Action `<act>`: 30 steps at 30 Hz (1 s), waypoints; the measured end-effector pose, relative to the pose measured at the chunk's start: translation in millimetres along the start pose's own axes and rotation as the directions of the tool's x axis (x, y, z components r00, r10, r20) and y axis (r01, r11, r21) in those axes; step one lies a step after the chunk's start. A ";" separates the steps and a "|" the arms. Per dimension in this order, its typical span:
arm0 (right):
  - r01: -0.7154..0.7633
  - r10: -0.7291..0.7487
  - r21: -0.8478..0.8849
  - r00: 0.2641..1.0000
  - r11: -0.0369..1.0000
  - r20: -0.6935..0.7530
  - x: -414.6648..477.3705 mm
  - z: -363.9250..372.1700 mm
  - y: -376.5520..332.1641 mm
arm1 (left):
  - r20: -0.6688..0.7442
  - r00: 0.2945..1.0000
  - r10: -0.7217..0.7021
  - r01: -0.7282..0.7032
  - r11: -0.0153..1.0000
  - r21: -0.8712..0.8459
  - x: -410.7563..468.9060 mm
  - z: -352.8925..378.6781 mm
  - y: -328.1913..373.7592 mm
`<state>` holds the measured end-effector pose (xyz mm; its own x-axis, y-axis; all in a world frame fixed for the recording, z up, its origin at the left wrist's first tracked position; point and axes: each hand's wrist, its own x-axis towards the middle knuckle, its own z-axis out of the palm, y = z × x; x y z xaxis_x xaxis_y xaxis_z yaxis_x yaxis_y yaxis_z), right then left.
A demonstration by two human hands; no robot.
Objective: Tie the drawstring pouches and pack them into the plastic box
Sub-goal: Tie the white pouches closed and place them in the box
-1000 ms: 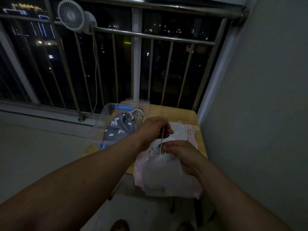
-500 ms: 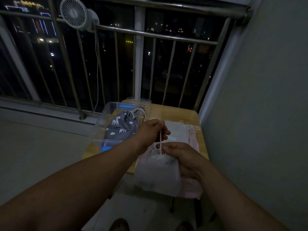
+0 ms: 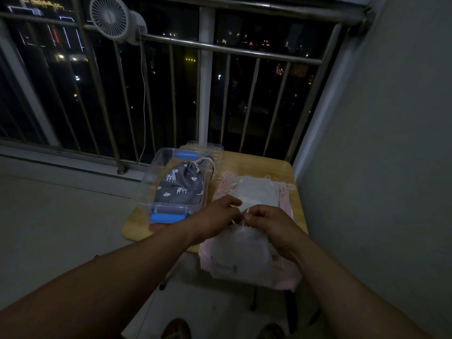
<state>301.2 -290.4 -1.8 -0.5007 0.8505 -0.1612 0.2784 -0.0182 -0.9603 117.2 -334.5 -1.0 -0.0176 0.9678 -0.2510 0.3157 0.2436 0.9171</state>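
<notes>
Over the table — left hand, right hand pinch pouch drawstring.

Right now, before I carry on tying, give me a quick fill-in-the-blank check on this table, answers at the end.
The printed pouch lying in the plastic box is ____ in colour. The pouch whose drawstring the left hand and right hand pinch is ____. The box's latches are ____. The plastic box stands to the ____ of the stack of flat pouches.
Missing words: grey, white, blue, left.
</notes>
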 end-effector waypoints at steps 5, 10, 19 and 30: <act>0.038 -0.038 -0.008 0.999 0.999 -0.020 3.2 2.8 1.0 | 0.070 0.993 0.099 -0.109 0.980 0.168 -5.8 -8.5 1.8; 0.062 -0.062 0.007 0.998 0.998 0.008 2.9 -1.4 0.5 | 0.108 0.989 0.105 -0.123 0.977 0.173 -6.9 -15.1 -1.1; 0.035 -0.036 0.020 0.998 0.999 0.047 -0.2 -6.5 0.9 | 0.172 0.978 0.117 -0.141 0.980 0.138 -11.2 -15.5 -1.8; 0.050 -0.061 -0.127 0.995 0.991 -0.080 3.5 5.8 -0.6 | 0.125 0.991 0.052 -0.086 0.953 0.289 -6.2 -12.8 8.4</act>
<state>294.5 -290.5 -3.1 -0.4495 0.8893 -0.0841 0.3550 0.0915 -0.9304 107.9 -337.7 12.2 0.1174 0.9637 -0.2398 0.5768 0.1303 0.8064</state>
